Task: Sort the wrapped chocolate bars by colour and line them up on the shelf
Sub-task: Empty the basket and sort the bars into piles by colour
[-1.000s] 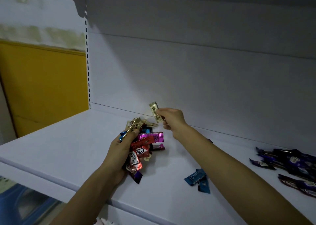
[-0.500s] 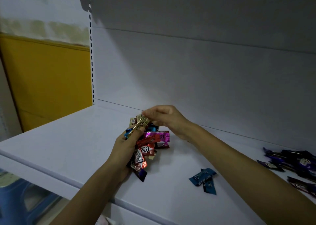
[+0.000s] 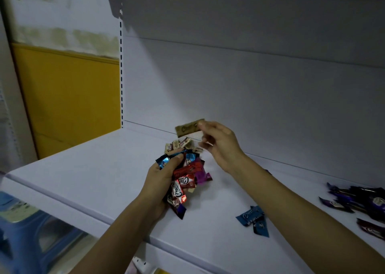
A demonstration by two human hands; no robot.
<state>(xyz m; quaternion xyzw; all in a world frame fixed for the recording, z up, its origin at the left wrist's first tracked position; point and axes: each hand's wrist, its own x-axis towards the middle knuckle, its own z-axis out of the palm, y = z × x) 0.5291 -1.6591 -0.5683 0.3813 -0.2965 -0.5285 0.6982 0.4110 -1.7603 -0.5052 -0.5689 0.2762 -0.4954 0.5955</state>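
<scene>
The left hand is over the front part of the white shelf. Its grip is closed round a bunch of bars. The thumb presses across a blue wrapper at the top. Red, purple and blue wrappers fan out to the right of the palm, cream and gold ones stick up at the far end, and a dark purple one pokes out below the heel of the hand. I cannot tell if the low end of the bunch touches the shelf.

The right hand is just beyond the bunch, nearer the back panel. Its grip is narrow: thumb and fingertips pinch the right end of a gold bar. The bar is in the air just above the cream wrappers, lying nearly level with its free end pointing left.

Two blue bars lie on the shelf under the right forearm, touching each other and well apart from the bunch. Farther right, at the edge of the view, a pile of dark purple bars lies on the shelf, overlapping and not in a neat line.

At the left end of the shelf stands a slotted upright, with a yellow wall beyond it.
</scene>
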